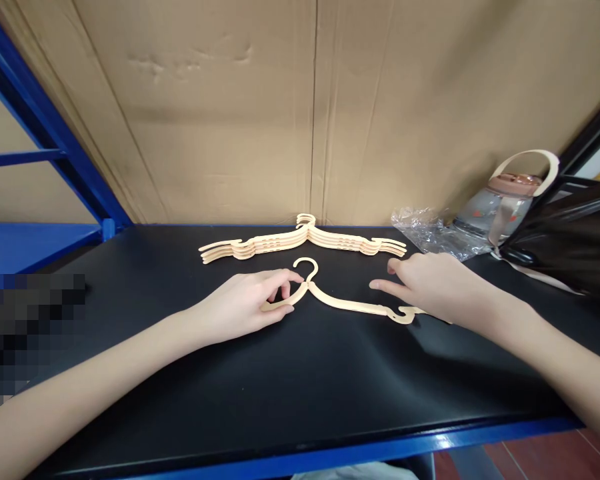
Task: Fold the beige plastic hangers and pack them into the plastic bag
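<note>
A cream folding clothes hanger lies on the black tabletop, its hook pointing away from me. My left hand holds the hanger's left arm near the neck, thumb on the near side and fingertips on the far side. Most of that arm's outer part is hidden under the hand. Over the hanger's right end is my right hand, with thumb and forefinger apart and nothing visible in its grasp. Just beyond lies a stack of several matching clothes hangers, hooks together at the middle.
A cardboard sheet stands behind the black tabletop. Crumpled clear plastic, a water bottle with a carry loop and a dark bag sit at the right. A blue metal frame rises at the left.
</note>
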